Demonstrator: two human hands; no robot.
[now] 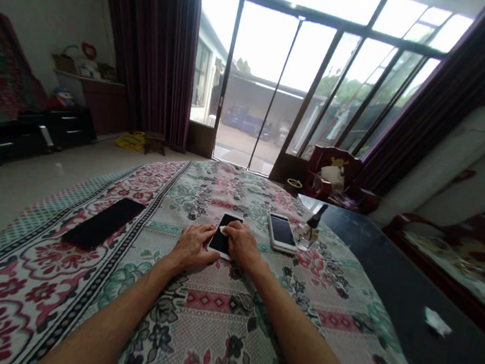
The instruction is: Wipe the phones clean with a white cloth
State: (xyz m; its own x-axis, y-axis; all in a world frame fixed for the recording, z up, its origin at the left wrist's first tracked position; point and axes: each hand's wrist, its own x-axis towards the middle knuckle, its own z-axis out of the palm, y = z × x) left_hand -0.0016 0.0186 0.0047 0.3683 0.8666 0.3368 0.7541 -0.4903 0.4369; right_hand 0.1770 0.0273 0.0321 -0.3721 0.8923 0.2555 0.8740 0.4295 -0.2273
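A white phone (220, 242) with a dark screen lies face up on the patterned cloth in front of me. At its left edge, my left hand (193, 246) grips it, thumb along the near end and fingers along the side. My right hand (242, 243) is over the right part of the screen, fingers bunched around a small white wad (223, 230), perhaps tissue or cotton, pressed to the glass. Just right of it lies another white phone (281, 231), seemingly stacked on something pale. Beside that stands a clear bottle (306, 235) with a black top.
A large black phone or tablet (104, 223) lies to the left on the flowered tablecloth (217, 331). On the right, a dark glossy table (389, 280) carries a crumpled white tissue (437, 322). Beyond are a wooden chair (335, 175) and glass doors (274, 92).
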